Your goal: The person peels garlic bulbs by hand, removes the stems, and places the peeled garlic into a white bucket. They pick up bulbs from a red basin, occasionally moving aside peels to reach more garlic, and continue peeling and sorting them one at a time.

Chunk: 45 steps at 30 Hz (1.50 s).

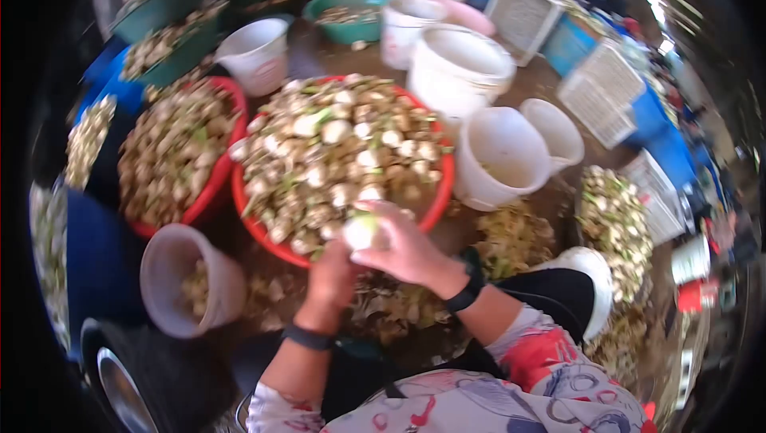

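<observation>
A pale onion point(361, 231) with a greenish top is held by my right hand point(405, 248), its fingers and thumb curled around the onion. My left hand point(330, 271) comes up against the onion's lower left side; it looks closed and blurred, and its fingertips and anything in them are hidden. Both hands are over the near rim of a red tub point(449, 186). Heaped onions point(335, 131) fill this tub, some white, some brown-skinned, several with green shoots.
To the left is another red tub point(233, 134) of onions. Nearby stand a white bucket point(159, 297) holding skins, a pale bucket point(503, 158) and a large white bucket point(459, 90). Loose skins point(515, 238) lie on the floor. Onions point(613, 226) are piled at right.
</observation>
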### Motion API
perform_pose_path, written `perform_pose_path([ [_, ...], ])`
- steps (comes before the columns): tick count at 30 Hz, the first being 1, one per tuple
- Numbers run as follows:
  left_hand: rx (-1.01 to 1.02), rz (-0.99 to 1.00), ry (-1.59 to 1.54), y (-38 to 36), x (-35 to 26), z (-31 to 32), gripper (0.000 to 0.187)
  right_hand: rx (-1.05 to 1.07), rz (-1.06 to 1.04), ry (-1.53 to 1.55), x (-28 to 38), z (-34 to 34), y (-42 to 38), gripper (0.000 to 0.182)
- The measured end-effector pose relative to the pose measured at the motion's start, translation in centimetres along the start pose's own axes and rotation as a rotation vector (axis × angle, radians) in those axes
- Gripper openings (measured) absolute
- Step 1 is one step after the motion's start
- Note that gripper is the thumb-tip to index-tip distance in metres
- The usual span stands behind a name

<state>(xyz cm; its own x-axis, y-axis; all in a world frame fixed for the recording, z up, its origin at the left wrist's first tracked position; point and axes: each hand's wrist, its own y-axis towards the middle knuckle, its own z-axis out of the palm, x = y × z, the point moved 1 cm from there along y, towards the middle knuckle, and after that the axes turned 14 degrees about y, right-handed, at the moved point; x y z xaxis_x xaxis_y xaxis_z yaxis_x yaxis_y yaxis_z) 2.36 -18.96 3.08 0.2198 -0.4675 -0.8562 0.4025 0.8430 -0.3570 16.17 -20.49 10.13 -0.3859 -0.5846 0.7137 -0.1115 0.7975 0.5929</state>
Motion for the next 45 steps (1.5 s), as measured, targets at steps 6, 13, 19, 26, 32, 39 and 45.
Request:
perform_pose_path([
  [6,0.064,-0.154,0.238,-2.1,-3.5,2.4,0.034,-0.823,0.839,0.597,-17.4,-4.2,0.0,0.019],
  [13,0.073,-0.147,0.188,0.0,-2.1,1.3,0.032,-0.082,0.317,-0.534,-18.7,0.6,-3.5,0.015],
  [19,0.061,-0.186,0.151,2.0,-1.5,1.2,0.029,-0.196,0.331,-0.604,-24.1,0.0,-4.7,0.020],
  [26,0.038,-0.205,0.125,3.6,-1.7,0.5,0.028,-0.771,1.271,1.242,-20.5,-6.5,3.1,0.030],
  [32,0.048,-0.197,0.138,3.9,-1.4,0.5,0.027,-0.782,0.549,1.243,-17.3,-13.1,15.1,0.041],
  [39,0.027,-0.175,0.151,4.8,-0.4,0.4,0.026,-0.007,0.871,-0.401,-26.9,-0.2,-1.2,0.019],
  [45,0.032,-0.177,0.205,3.6,-0.9,1.4,0.025,-0.831,1.204,-0.335,-23.1,4.2,-0.4,0.022],
])
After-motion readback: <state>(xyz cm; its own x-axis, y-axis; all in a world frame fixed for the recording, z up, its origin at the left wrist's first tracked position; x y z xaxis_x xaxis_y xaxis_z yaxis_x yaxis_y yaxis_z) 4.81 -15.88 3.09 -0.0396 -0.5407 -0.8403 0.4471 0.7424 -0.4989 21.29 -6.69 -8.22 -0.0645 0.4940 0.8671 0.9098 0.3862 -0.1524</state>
